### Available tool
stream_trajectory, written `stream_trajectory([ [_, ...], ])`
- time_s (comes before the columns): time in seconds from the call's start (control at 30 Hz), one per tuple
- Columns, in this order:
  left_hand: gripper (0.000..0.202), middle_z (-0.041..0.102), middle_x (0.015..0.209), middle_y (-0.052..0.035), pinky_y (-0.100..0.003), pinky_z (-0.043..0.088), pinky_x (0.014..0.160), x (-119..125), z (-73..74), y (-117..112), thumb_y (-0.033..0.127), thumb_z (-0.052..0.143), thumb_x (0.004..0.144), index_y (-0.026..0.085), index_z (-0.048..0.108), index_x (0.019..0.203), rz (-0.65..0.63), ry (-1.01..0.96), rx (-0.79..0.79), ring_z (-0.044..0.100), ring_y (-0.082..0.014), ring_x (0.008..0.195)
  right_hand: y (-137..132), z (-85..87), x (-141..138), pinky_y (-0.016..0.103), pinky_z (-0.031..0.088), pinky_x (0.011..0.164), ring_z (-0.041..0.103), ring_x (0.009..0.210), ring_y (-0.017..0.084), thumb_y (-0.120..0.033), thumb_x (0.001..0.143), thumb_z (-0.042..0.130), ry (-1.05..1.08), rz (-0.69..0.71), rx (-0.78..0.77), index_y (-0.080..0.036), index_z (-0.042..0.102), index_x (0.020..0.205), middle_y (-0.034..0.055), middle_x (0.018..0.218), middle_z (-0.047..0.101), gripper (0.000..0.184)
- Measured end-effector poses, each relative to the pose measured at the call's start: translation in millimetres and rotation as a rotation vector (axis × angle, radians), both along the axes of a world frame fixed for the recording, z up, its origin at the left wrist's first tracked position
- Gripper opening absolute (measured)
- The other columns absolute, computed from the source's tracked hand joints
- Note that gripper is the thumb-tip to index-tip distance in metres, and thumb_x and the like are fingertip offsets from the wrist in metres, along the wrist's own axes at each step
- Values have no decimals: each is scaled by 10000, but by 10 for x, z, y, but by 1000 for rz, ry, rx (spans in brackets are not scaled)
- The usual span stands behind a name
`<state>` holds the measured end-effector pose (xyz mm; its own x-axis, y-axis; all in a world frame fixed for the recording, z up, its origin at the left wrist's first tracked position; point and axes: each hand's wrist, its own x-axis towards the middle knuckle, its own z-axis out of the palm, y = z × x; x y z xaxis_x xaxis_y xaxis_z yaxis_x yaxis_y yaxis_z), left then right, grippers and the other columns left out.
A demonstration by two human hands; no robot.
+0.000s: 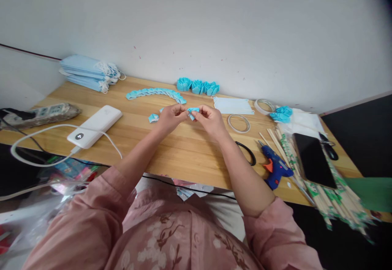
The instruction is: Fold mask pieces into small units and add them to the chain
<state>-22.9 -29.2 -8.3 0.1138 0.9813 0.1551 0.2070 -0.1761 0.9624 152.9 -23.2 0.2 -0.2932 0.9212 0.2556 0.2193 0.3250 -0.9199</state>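
Observation:
Between my two hands, just above the wooden table [183, 151], is a small folded blue piece [193, 111] that looks like face mask fabric. My left hand [172, 117] pinches its left end, and my right hand [210, 119] pinches its right end with thumb and fingers. Another folded blue piece [153, 118] lies left of my left hand, with one more partly hidden behind that hand. Beyond my hands stretches a curved row of overlapping blue folded pieces [153, 93]. Three blue fabric flowers [198, 86] sit against the wall.
A stack of face masks [87, 72] and a white power bank [94, 127] are at left. Toward the right lie a flat mask [234, 105], tape rolls [239, 123], a blue glue gun [275, 166], a phone [314, 160] and wrapped chopsticks [339, 200]. Cables hang along the front edge.

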Motion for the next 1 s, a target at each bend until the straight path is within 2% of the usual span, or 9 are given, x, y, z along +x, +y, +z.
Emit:
stream_trajectory([
  [0.17,249,619,690,-3,-258,417,639,9,3,-7,414,630,755,168,602,726,13,-17,10,529,-121,644,7,-10,-3,261,402,620,520,633,120,-440,809,661,-9,-4,-12,-201,628,743,-22,667,599,250],
  [0.37,242,618,673,-8,-247,410,607,35,-1,-22,399,640,776,168,605,714,29,13,59,519,-121,635,10,-14,-11,261,417,624,524,627,119,-400,823,637,-36,-54,18,-207,614,739,-20,680,604,212],
  [0.57,259,625,707,-8,-260,446,663,44,33,-51,421,632,785,163,621,765,-49,-50,10,547,-117,652,10,-10,1,262,416,622,522,621,120,-389,830,622,-21,-93,34,-207,609,747,-21,666,595,201],
  [0.77,277,632,685,-1,-256,443,653,67,-15,-47,437,662,782,166,620,746,-81,-45,2,550,-111,630,15,-24,-6,258,427,624,551,661,129,-428,822,632,22,-81,4,-212,621,775,-15,704,632,222],
  [1.0,261,616,665,9,-256,464,671,93,3,-68,417,663,775,173,597,707,-81,-175,-2,549,-105,624,27,-50,-32,257,477,666,601,697,128,-446,806,649,148,-22,-61,-211,604,784,-15,729,631,241],
])
